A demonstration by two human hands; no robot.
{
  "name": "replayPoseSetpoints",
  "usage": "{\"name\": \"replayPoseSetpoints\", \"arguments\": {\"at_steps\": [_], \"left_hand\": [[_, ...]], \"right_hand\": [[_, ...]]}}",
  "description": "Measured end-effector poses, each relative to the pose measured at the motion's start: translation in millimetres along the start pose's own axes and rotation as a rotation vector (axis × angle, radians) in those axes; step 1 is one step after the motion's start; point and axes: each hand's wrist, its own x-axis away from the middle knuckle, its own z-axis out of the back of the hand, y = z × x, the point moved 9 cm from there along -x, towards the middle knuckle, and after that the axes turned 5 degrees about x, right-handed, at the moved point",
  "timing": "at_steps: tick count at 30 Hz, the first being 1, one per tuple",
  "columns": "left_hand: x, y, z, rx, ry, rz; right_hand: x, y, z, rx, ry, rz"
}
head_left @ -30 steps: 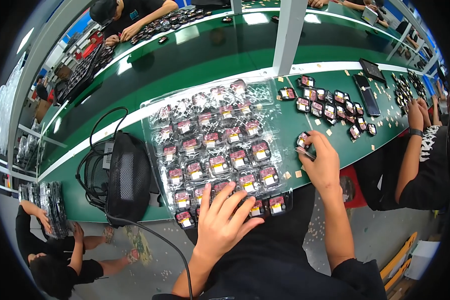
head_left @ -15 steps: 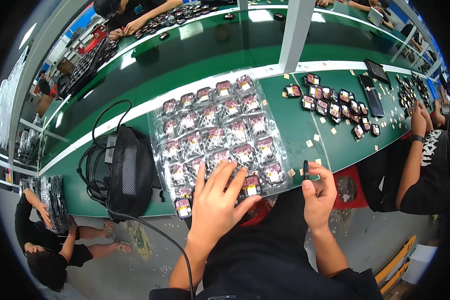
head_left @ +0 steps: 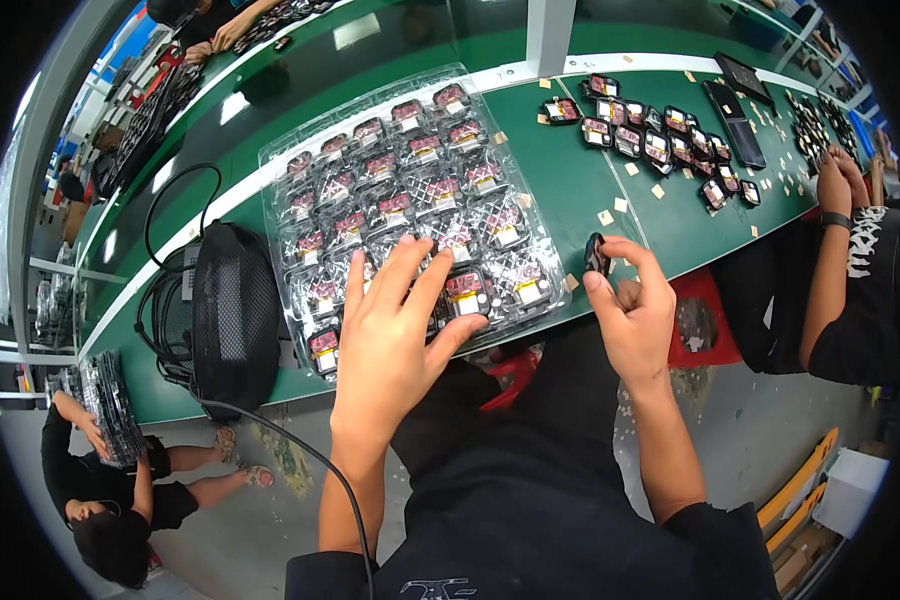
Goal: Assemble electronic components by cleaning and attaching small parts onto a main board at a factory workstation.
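A clear plastic blister tray (head_left: 270, 160) lies on the green bench, its pockets filled with small black-rimmed electronic modules (head_left: 507, 226) that show reddish boards and white patches. My left hand (head_left: 395, 335) rests over the tray's near rows, fingers spread and stretched out, hiding some pockets. Just right of its thumb, one module (head_left: 467, 290) shows clearly near the tray's front edge. Beyond the tray's near right corner, my right hand (head_left: 632, 310) pinches a small black module (head_left: 596, 255) between thumb and fingers, tilted so its face is mostly turned away.
More loose modules (head_left: 657, 148) lie in a cluster at the right, with small beige squares scattered around. A black mesh bag (head_left: 235, 320) with cables stands left of the tray. A grey post (head_left: 550, 40) rises behind. A co-worker's hand (head_left: 838, 185) works at the far right; another person holds stacked trays (head_left: 113, 410).
The view has shifted, so the tray sits higher in the picture. In my right hand the module has turned from edge-on to slanted. My left hand stays over the tray.
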Motion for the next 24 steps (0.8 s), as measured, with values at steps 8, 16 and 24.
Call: {"name": "replayPoseSetpoints", "arguments": {"at_steps": [8,16,24], "left_hand": [[81.9,61.5,17.9,0.274,0.352,-0.316],[231.8,0.3,-55.7,0.494,0.272,0.18],[364.7,-115.0,-76.2,0.409,0.555,0.94]], "right_hand": [[-35.3,-0.4,-5.8,0.59,0.034,0.238],[-64.0,39.6,5.1,0.656,-0.041,0.39],[-68.8,38.7,10.6,0.77,0.078,0.438]]}}
